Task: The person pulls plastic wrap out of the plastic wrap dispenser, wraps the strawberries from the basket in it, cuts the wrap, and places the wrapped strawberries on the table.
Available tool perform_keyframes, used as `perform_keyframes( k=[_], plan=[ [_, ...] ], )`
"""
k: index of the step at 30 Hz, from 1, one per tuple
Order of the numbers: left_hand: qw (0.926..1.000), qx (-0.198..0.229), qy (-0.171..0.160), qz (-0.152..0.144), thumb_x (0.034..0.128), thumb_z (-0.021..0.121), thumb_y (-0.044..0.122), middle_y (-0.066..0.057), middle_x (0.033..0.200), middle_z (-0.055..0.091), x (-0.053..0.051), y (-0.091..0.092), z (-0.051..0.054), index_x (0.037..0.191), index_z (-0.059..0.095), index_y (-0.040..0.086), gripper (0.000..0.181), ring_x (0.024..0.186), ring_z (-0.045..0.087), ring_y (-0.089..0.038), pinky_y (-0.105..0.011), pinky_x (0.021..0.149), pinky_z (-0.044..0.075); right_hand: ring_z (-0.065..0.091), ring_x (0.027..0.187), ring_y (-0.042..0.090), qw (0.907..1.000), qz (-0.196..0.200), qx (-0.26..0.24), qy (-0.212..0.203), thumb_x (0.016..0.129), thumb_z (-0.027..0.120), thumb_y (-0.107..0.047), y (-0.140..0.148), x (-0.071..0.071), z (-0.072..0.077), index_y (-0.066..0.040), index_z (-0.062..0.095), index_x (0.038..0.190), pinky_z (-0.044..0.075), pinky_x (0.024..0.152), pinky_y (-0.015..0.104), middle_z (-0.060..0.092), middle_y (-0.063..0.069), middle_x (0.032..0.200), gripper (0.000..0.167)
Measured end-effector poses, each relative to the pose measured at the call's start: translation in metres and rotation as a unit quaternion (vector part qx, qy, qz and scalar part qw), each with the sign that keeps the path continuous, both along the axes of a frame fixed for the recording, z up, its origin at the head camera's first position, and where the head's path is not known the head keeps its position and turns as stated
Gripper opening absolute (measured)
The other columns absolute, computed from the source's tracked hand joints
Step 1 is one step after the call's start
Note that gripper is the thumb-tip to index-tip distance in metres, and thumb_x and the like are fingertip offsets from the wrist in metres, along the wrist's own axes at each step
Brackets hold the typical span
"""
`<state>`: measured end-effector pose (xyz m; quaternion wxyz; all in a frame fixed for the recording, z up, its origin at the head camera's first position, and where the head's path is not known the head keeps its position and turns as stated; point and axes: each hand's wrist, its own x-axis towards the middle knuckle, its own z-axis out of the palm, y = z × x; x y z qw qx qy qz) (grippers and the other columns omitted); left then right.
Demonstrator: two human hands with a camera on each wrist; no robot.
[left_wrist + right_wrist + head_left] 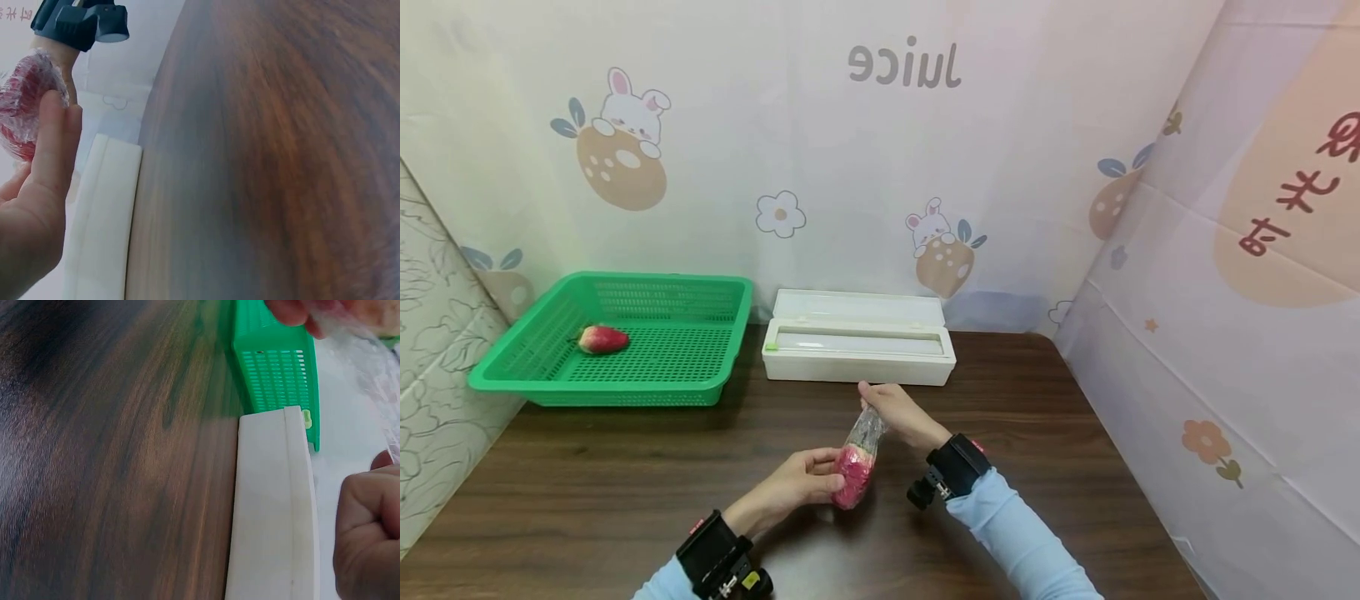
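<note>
A red radish (853,478) wrapped in clear cling film is held above the table, tilted, its red end down. My left hand (792,490) holds its red part between thumb and fingers. At the top, my right hand (906,415) grips the gathered end of the cling film (867,428). The left wrist view has the wrapped radish (28,100) at its left edge, against the fingers of my left hand (40,194). In the right wrist view, the film (375,369) stretches down to my curled right hand (369,534).
Beyond the hands, a white cling film dispenser (857,368) stands with its lid raised against the back curtain. To its left is a green plastic basket (617,387) holding another red radish (603,339). Printed curtains bound the dark wooden table (625,492).
</note>
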<state>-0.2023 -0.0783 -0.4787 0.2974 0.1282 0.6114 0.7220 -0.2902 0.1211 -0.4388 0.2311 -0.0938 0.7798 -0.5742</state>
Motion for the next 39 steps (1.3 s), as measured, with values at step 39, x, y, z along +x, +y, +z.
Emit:
perform_keyframes(
  k=[39],
  plan=[
    [0.9933, -0.003, 0.034, 0.111, 0.0859, 0.063, 0.024, -0.02, 0.126, 0.05, 0.006, 0.009, 0.019, 0.134, 0.04, -0.003, 0.06, 0.102, 0.059, -0.018, -0.033, 0.086, 0.05, 0.063, 0.093, 0.015, 0.9875, 0.029, -0.126, 0.091, 0.1, 0.03, -0.036, -0.012, 0.028, 0.009, 0.01, 0.065, 0.1, 0.047, 0.086, 0.031, 0.07, 0.012, 0.096, 0.058]
  ],
)
